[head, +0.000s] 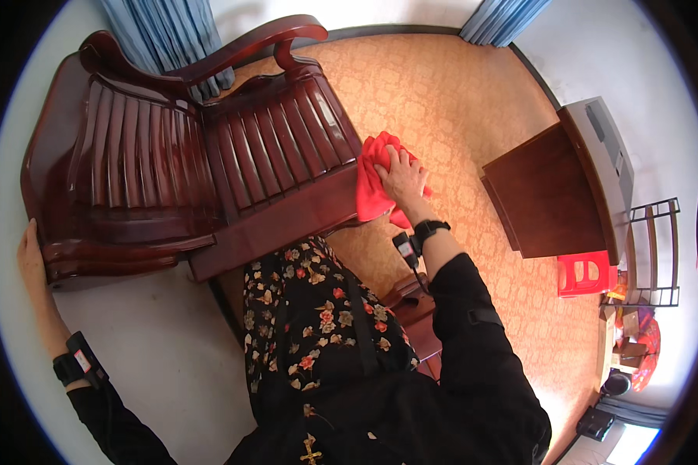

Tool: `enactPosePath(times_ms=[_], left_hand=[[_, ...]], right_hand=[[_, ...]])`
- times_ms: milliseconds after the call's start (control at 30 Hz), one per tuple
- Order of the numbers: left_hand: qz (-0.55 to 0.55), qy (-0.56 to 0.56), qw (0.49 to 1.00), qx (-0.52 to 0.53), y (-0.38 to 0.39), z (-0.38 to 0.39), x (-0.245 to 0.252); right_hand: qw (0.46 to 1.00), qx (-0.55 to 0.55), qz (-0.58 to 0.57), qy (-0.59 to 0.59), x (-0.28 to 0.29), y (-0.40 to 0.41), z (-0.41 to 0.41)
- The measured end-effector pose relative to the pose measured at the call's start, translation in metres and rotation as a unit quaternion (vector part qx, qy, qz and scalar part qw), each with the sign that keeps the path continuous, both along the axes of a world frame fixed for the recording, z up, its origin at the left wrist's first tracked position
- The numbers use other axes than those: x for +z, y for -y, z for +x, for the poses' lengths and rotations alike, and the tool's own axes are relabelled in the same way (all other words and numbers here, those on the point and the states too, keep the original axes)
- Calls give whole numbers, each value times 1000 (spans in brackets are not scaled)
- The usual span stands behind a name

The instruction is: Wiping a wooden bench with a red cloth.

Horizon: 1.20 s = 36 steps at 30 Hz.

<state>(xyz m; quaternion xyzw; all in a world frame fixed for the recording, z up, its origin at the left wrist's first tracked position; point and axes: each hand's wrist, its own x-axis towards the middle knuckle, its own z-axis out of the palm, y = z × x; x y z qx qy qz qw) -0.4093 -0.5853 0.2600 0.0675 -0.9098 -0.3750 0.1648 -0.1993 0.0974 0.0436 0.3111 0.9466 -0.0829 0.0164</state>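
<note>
A dark red-brown wooden armchair or bench section [279, 145] with a slatted seat and backrest stands in front of me. My right hand [403, 174] lies over a bunched red cloth [374, 186], pressing it against the front end of the seat. The fingers are spread across the cloth, and part of it hangs past the edge. At the far left, my left hand [30, 256] holds the outer edge of the backrest; some of its fingers are hidden. A curved armrest [256, 46] rises on the far side.
A wooden cabinet or desk [549, 195] stands to the right, near a red plastic stool [586, 273]. Behind it are a metal-framed rack [654, 253] and several boxes [628, 354]. Blue curtains [163, 40] hang behind the seat. Another wooden furniture piece [421, 325] sits beside my legs.
</note>
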Motion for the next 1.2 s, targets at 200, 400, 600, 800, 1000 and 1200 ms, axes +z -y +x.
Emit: enactPosePath(times_ms=[200,400,600,800,1000,1200], left_hand=[[-38,24,998,41,-37,9,6],[-37,27,998,39,-20,7,1],[-26,11,997,67,-16,13,5],[-36,24,999,20,-14,14,8],[-35,-9,999,30,-2,9,8],[-17,-1,1000,20,-5,16,13]], right_hand=[[973,-193,-112,-48,-28,-44,-12],[986,-167,-14,-22,-41,-17,4],[985,-130,-106,-48,-41,-55,-6],[881,-170,-381,-222,-100,-132,-3],[953,-190,-217,-92,-104,-127,25],[984,-139,-101,-56,-36,-55,21]])
